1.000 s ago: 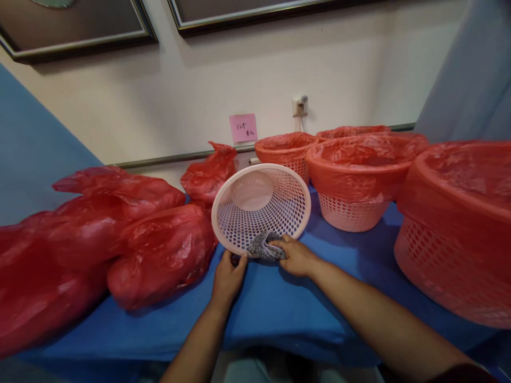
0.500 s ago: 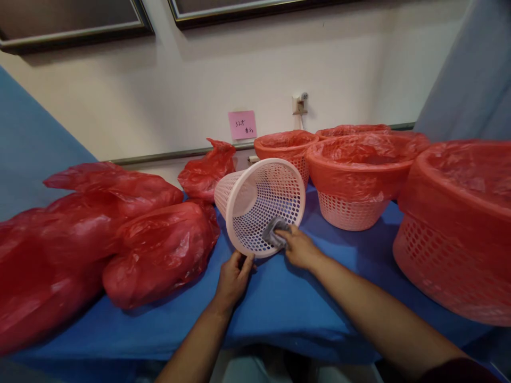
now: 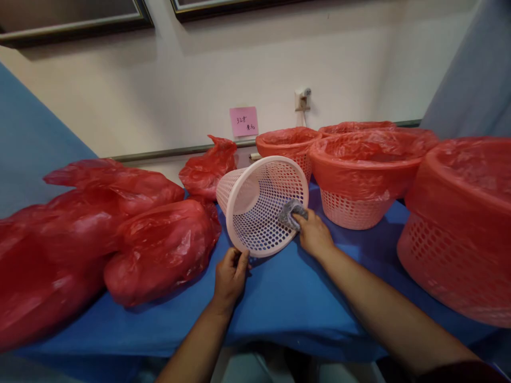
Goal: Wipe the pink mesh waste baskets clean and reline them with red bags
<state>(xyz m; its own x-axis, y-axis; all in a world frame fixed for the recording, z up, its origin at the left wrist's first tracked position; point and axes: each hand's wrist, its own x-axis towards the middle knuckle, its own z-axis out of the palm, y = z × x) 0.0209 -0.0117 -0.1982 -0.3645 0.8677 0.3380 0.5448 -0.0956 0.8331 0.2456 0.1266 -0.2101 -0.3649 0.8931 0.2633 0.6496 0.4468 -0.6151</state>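
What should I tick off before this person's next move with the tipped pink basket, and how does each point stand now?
1. Grip: left hand holds the pink basket at its near rim, fingers curled over it: ok.
2. Cloth: right hand presses the grey cloth on the inner wall: ok.
3. Rest: basket lies on its side on the blue table cover, mouth toward the camera: ok.
4. Gap between its far rim and the lined basket behind: cannot tell; they overlap in view.
5. Clearance: red bags lie apart from the left hand: ok.
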